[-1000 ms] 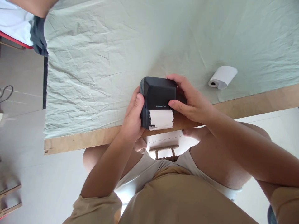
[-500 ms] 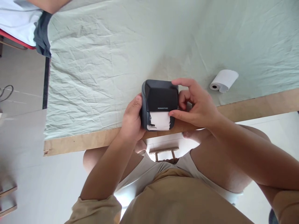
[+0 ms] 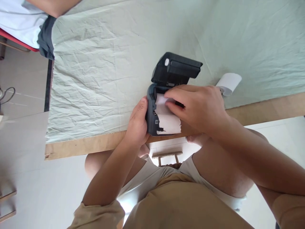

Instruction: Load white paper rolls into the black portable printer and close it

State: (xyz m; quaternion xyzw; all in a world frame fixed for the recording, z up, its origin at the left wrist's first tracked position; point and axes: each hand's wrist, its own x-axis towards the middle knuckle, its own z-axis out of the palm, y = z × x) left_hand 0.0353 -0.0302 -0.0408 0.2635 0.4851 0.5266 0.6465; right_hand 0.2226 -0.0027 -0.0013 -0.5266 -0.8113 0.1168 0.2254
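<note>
A dark portable label printer (image 3: pixel 150 117) stands near the table's front edge, its lid (image 3: pixel 176 68) swung up and tilted back. My left hand (image 3: pixel 138 122) grips the printer body from the left side, thumb along the edge. In the open compartment lies white paper (image 3: pixel 168 122), running out over the front with a torn, ragged end. My right hand (image 3: pixel 199 106) reaches in from the right, thumb and forefinger bent close together on the paper roll; its other fingers are hidden. A second white paper roll (image 3: pixel 230 83) lies on the cloth to the right, its end loose.
Pale green creased cloth (image 3: pixel 100 73) covers the table, with a bare wooden edge (image 3: pixel 85 143) along the front. At the upper left another person's arm (image 3: pixel 54 6) rests by the table's corner. Below the table shows a small wooden stool (image 3: pixel 166 155).
The printer's lid, shut before, is now raised. My right hand has moved from the lid's right side into the compartment at the paper. My left hand keeps its hold.
</note>
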